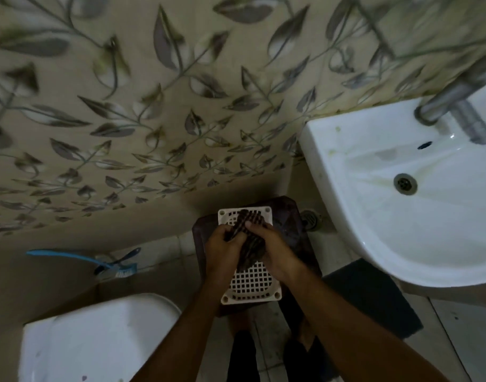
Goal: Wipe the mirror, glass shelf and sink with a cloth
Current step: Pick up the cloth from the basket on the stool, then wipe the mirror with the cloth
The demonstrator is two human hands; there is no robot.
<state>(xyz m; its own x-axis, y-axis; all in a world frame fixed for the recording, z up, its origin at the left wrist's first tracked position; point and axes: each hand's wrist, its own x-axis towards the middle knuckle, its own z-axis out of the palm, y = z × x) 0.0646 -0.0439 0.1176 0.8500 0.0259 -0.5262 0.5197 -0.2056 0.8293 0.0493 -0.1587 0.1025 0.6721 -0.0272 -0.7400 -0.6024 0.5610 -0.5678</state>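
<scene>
A dark checked cloth (250, 244) is bunched between both of my hands, low in the middle of the view. My left hand (222, 244) grips its left side and my right hand (274, 252) closes over its right side. The hands hover above a white plastic grid (252, 282) lying on a dark stool (291, 230). The white sink (401, 216) is on the right, with its drain (405, 183) and a metal tap (451, 103) at the top right. No mirror or glass shelf is in view.
A leaf-patterned tiled wall (153, 119) fills the upper part of the view. A blue-handled brush (117, 267) lies by the wall at the left. A white toilet tank (98, 340) sits at the lower left, and a dark mat (374, 299) lies under the sink.
</scene>
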